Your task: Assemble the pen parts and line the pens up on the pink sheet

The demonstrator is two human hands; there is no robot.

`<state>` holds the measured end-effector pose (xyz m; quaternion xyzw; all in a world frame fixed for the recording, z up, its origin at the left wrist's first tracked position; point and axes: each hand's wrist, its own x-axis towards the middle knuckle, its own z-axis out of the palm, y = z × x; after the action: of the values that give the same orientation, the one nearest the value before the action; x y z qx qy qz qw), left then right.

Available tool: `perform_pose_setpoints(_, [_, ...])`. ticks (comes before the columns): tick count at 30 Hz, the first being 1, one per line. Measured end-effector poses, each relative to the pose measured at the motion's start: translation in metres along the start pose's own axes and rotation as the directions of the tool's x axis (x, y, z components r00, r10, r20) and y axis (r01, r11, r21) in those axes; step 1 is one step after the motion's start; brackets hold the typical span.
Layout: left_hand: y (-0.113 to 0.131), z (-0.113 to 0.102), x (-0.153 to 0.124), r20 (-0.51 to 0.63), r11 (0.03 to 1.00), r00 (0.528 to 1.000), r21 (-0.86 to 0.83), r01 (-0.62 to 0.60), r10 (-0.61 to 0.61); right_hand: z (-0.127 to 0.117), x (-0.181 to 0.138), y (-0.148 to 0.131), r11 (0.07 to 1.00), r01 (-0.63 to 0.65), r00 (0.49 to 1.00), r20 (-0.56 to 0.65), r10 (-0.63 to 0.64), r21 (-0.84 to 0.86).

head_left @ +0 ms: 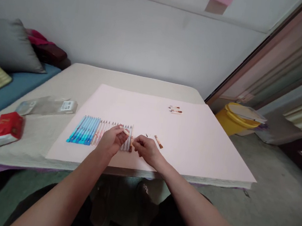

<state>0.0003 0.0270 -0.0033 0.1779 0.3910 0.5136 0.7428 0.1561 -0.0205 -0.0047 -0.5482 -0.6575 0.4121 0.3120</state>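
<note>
Lining up a pen at the row's right end

On the table [62, 76], the pink sheet [191, 143] carries a row of pens [88, 131], blue at the left, pale and grey toward the right. My left hand [113, 139] has thumb and forefinger closed on a short cream piece [125, 131], held just above the grey pens. My right hand [145, 149] has its fingertips pinched together on the brown-tipped pen [131, 145], which lies against the row's last pen. I judge light, parallel nudges best, so the neighbours don't scatter. A loose pen [158, 142] lies near, to the right.
</note>
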Motion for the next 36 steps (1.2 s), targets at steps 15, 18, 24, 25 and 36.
perform_pose_setpoints(15, [-0.012,0.008,-0.015,0.003,1.0,1.0,-0.006,-0.009,0.009,-0.004,-0.001,-0.012,0.997,-0.05,0.996,-0.067,0.054,0.055])
perform_pose_setpoints(18, [-0.012,0.01,-0.016,0.0,0.999,1.0,0.026,-0.025,0.025,-0.003,0.0,-0.014,0.996,-0.067,0.995,-0.064,0.071,0.063])
perform_pose_setpoints(24, [-0.018,0.01,-0.016,-0.039,0.999,0.999,-0.045,0.021,-0.023,-0.006,0.002,-0.015,0.997,-0.06,0.99,-0.127,0.066,0.051])
perform_pose_setpoints(25, [-0.018,0.009,-0.015,-0.048,0.997,0.998,-0.069,0.035,-0.039,-0.008,0.002,-0.014,0.997,-0.052,0.988,-0.142,0.059,0.048])
perform_pose_setpoints(36, [-0.009,0.006,-0.008,-0.107,0.982,0.986,-0.156,0.109,-0.126,-0.056,0.0,0.018,0.679,-0.231,0.972,-0.201,0.124,-0.697])
